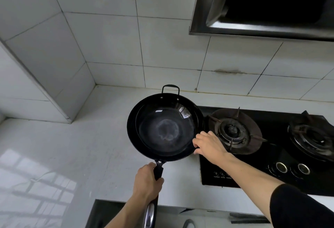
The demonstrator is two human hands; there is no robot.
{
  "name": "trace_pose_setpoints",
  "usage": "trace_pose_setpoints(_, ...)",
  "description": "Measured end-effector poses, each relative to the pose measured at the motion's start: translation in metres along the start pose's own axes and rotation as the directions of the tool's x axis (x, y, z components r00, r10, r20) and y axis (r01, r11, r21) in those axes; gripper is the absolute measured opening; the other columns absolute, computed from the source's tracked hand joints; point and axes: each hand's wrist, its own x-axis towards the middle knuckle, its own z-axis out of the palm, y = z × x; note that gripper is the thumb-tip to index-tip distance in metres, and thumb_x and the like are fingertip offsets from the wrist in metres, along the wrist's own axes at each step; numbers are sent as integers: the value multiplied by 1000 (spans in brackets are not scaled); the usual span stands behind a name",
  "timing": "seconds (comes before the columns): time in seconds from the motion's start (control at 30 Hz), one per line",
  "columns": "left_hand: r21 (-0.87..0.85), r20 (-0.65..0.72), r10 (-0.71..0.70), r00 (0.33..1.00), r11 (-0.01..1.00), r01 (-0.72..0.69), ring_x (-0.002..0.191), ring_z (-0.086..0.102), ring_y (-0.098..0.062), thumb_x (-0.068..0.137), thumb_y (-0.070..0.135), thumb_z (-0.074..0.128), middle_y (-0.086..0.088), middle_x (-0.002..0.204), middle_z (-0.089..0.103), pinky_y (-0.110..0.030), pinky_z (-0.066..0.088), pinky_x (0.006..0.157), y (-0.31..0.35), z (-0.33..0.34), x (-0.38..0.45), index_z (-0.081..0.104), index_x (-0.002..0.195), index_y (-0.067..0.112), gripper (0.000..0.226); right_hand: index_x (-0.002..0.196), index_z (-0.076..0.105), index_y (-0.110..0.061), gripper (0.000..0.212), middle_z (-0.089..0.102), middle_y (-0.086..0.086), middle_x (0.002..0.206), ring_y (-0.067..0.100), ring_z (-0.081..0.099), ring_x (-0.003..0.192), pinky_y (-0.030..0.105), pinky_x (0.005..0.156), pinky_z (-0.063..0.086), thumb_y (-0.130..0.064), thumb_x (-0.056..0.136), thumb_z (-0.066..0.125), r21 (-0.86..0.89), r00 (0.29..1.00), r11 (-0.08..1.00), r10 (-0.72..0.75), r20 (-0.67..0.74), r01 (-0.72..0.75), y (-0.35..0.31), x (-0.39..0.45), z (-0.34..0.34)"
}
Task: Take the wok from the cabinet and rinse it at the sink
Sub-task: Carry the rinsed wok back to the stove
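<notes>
Wok (165, 128) first: I see it held level above the white countertop (81, 146), just left of the gas hob's (271, 155) left edge and out from the tiled back wall (162, 50), its small loop handle (170, 88) pointing toward that wall. My left hand (147, 180) has its fingers wrapped round the long handle (158, 170). My right hand (209, 144) steadies the rim on the hob side, fingers curled over the edge.

I judge the wok is already out of the cabinet and the step in hand is carrying it to the sink, which I cannot see from here; only a curved bit of metal shows at the bottom edge, and I can't tell what it is.

To do this well I would keep the left grip firm near the bowl end of the handle, let the right hand bear part of the weight, and hold the wok flat. I would swing clear of the left burner (233, 130) grate and the range hood (262, 11) overhead.
</notes>
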Motion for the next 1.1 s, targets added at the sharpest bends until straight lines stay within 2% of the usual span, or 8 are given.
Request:
trace_pose_setpoints(0.1, -8, -5, -8, 1000, 1000, 8, 76, 57, -15, 78, 22, 68, 3, 88, 61, -17, 35, 55, 15, 10, 3, 61, 105, 16, 29, 67, 62, -24, 38, 55, -9, 67, 16, 56, 69, 31, 60, 41, -43, 52, 90, 19, 999, 1000, 19, 50, -20, 16, 1, 0)
trace_pose_setpoints(0.23, -17, -5, -24, 1000, 1000, 24, 77, 58, -14, 79, 22, 68, 3, 90, 61, -16, 35, 54, 22, 16, 4, 60, 108, 17, 30, 92, 65, -18, 29, 59, -2, 91, 19, 51, 95, 32, 77, 32, -42, 78, 74, 97, 995, 994, 44, 88, -53, 26, 5, 0)
trace_pose_setpoints(0.5, -27, 33, -12, 999, 1000, 13, 82, 66, -14, 85, 33, 71, 0, 107, 68, -24, 55, 71, 14, 9, 7, 56, 126, 15, 47, 98, 64, -20, 36, 54, -9, 97, 12, 46, 99, 29, 84, 42, -49, 80, 72, 350, 985, 920, 170, 40, -174, 24, -12, 9)
trace_pose_setpoints(0.6, -27, -6, -72, 997, 997, 72, 86, 67, -15, 85, 42, 69, -2, 112, 68, -27, 56, 78, 8, -6, 14, 56, 126, 15, 51, 112, 63, -18, 45, 53, -5, 113, 14, 47, 110, 29, 91, 45, -53, 83, 67, 398, 947, 875, 319, -46, -276, 12, -22, 10)
trace_pose_setpoints(0.7, -119, 164, -124, 979, 982, 145, 75, 70, -18, 81, 38, 76, -3, 94, 71, -32, 60, 70, 6, -13, 17, 60, 110, 14, 41, 136, 47, -9, 64, 44, 4, 131, 20, 50, 117, 31, 93, 46, -45, 87, 67, 525, 830, 694, 555, 46, -493, -7, -28, 11)
trace_pose_setpoints(0.83, -172, 245, -97, 965, 975, 142, 64, 71, -15, 74, 28, 80, -3, 72, 73, -35, 61, 62, 7, -5, 11, 64, 95, 14, 30, 138, 44, -9, 66, 51, 3, 118, 17, 58, 103, 32, 89, 51, -27, 83, 75, 693, 768, 457, 602, 221, -558, -25, -25, 17)
trace_pose_setpoints(0.97, -51, 185, -90, 979, 994, 101, 66, 68, -12, 74, 33, 76, 2, 75, 71, -29, 59, 63, 9, -2, 11, 62, 96, 17, 31, 116, 57, -15, 47, 50, -2, 104, 14, 58, 97, 38, 89, 54, -19, 75, 81, 719, 767, 446, 613, 188, -533, -28, -22, 20)
trace_pose_setpoints(1.1, -1, 142, -64, 988, 998, 65, 65, 65, -13, 79, 34, 73, 1, 77, 70, -23, 53, 56, 14, 6, 2, 59, 92, 16, 27, 135, 48, -8, 70, 49, -1, 109, 14, 57, 101, 39, 94, 52, -25, 76, 81, 680, 792, 504, 580, 191, -532, -23, -24, 21)
